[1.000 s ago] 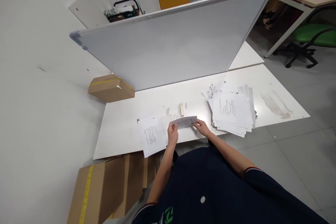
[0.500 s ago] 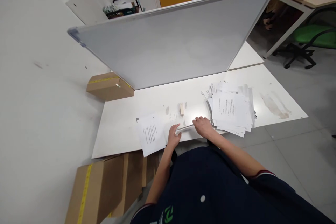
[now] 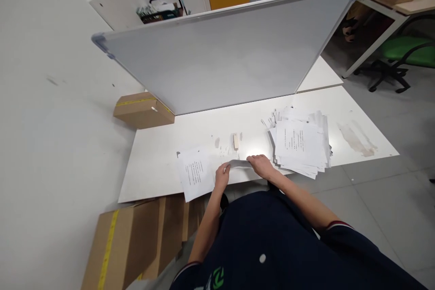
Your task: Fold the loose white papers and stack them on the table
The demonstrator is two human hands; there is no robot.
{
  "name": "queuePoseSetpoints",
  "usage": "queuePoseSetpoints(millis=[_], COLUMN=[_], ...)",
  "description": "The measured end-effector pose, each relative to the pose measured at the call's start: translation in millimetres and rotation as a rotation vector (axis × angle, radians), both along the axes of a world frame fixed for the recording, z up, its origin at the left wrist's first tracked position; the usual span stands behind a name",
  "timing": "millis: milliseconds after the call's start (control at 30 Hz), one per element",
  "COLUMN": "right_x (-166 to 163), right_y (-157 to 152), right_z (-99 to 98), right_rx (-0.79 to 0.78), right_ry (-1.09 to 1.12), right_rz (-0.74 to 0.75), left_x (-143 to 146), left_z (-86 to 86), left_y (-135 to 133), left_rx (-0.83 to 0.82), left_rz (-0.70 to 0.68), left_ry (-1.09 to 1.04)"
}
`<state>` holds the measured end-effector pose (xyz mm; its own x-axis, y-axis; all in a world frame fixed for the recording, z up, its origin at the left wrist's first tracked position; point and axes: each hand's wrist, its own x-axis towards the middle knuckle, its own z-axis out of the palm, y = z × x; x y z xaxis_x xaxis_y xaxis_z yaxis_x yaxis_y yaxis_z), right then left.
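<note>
Between my two hands a few sheets of paper (image 3: pixel 239 163) are held up, seen nearly edge-on above the front of the white table. My left hand (image 3: pixel 222 176) pinches their left end, and my right hand (image 3: pixel 260 166) grips the right end with its fingers closed. How many sheets there are I cannot tell. Just beyond lies a small beige stapler-like object (image 3: pixel 235 142), apart from both hands. To the left is a printed sheet stack (image 3: pixel 196 174), its lower corner over the table edge. On the right, a messy pile of printed papers (image 3: pixel 295 142) sits near my right hand.
A large whiteboard (image 3: pixel 217 54) stands upright along the back of the white table (image 3: pixel 152 167). A cardboard box (image 3: pixel 144 113) sits at the back left corner, and larger cardboard boxes (image 3: pixel 136 240) are on the floor at left. A green chair (image 3: pixel 406 50) stands far right.
My left fingers, spread half a second ago, have closed on the papers' left end. The papers have tilted so more of their face shows. My right hand has shifted slightly left.
</note>
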<state>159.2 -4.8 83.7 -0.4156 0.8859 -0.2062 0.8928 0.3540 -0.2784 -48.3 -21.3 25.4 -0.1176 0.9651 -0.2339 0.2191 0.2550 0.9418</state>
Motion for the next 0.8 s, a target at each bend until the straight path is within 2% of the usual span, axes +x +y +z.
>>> queuePoseSetpoints(millis=[100, 200, 300, 400, 533, 800], right_x=[3.8, 5.0, 4.3, 5.7, 12.8, 19.9], right_y=[3.2, 0.9, -10.6, -23.0, -25.5, -15.9], right_z=[-12.2, -40.2, -76.5, -105.6, -122.7, -128.2], right_rx=[-0.094, -0.313, -0.545, -0.639, -0.618, -0.592], right_ry=[0.224, 0.459, 0.655, 0.774, 0.838, 0.867], right_rz=[-0.197, -0.437, -0.69, -0.872, -0.955, -0.993], left_x=[-3.5, 2.2, 17.2, 32.6, 42.0, 45.6], left_z=[4.7, -2.7, -19.8, -34.5, -37.4, -31.1], left_y=[4.5, 4.4, -5.3, -17.3, -18.9, -0.8], left_rx=[-0.046, -0.172, -0.358, -0.416, -0.388, -0.39], left_rz=[0.126, 0.269, 0.164, 0.054, 0.026, -0.022], left_ry=[-0.141, -0.345, -0.345, -0.14, -0.023, 0.025])
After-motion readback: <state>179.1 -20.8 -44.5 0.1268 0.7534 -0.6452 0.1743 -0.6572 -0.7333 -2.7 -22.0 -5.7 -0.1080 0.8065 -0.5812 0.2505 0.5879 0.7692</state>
